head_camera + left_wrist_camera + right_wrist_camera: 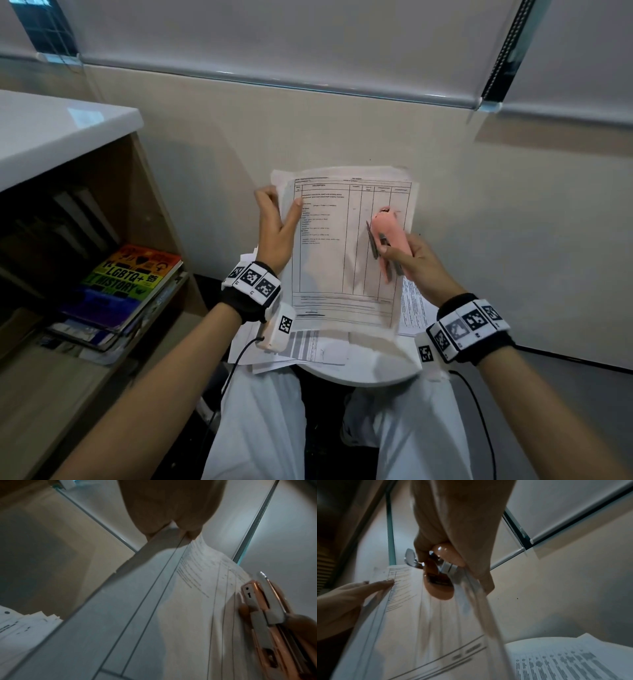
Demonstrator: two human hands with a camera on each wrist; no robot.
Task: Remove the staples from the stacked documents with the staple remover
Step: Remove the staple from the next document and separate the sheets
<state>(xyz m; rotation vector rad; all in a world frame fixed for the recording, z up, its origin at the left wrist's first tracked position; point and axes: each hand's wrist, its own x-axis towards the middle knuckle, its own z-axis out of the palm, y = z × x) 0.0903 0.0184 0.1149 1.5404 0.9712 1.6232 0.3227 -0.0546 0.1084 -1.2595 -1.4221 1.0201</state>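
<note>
A stapled document [346,246] with a printed table is held up above my lap. My left hand [275,228] pinches its left edge, thumb on the printed face and fingers behind. My right hand [416,265] grips a pink staple remover [387,236] with metal jaws, held over the right half of the page. In the left wrist view the remover [267,615] lies against the sheet [154,615]. In the right wrist view my fingers wrap the remover [440,577] above the page [412,622]. No staple can be made out.
More loose papers [308,346] lie on a small white round table [370,371] over my knees, with another printed sheet [412,308] at the right. A shelf unit [68,219] with stacked books [126,284] stands at the left. A beige wall is ahead.
</note>
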